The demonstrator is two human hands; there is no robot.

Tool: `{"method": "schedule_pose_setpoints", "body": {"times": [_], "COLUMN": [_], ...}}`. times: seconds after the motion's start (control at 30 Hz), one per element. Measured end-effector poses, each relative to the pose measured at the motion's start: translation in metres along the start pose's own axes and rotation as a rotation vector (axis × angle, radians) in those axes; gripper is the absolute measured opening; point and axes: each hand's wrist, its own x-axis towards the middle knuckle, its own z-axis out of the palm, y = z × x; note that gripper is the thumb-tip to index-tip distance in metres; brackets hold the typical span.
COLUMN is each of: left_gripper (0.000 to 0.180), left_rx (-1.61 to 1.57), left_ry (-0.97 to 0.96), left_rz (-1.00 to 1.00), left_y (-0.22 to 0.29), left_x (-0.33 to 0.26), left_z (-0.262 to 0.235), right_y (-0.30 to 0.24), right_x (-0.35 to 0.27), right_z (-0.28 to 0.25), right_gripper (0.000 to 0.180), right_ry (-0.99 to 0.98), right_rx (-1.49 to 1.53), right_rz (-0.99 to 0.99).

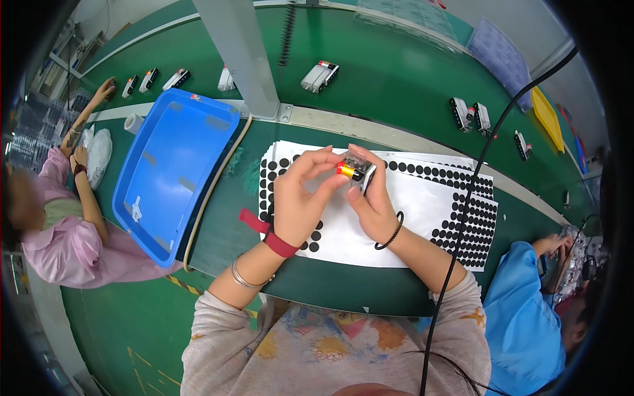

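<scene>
Left hand pinching small grey part with yellow-red end | right hand gripping its other side | part between both hands' fingertips, above black-dot sticker sheets | blue bin left of left hand

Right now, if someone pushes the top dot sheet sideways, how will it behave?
The dot sheet looks thin and floppy, so it would likely slide or buckle rather than move stiffly. It lies on a fanned stack of similar sheets, so it may drag those along. The left hand and right hand hover above holding a small part, probably not pinning it.
</scene>
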Motion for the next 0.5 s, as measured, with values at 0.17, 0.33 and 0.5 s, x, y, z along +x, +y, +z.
{"method": "schedule_pose_setpoints", "body": {"times": [0.17, 0.33, 0.5], "left_gripper": [0.022, 0.02, 0.024], "left_rx": [-0.294, -0.157, -0.186], "left_ry": [-0.068, -0.1, -0.211], "left_rz": [-0.2, -0.048, -0.017], "left_y": [-0.012, -0.012, -0.014], "left_x": [0.001, 0.001, -0.001], "left_z": [0.0, -0.003, -0.01], "right_y": [0.0, 0.001, 0.008], "right_x": [-0.002, -0.004, -0.005], "right_z": [0.001, 0.0, 0.0], "right_gripper": [0.052, 0.049, 0.046], "right_ry": [0.039, 0.034, -0.02], "right_rx": [0.06, 0.011, 0.054], "right_rz": [-0.012, -0.044, -0.13]}}
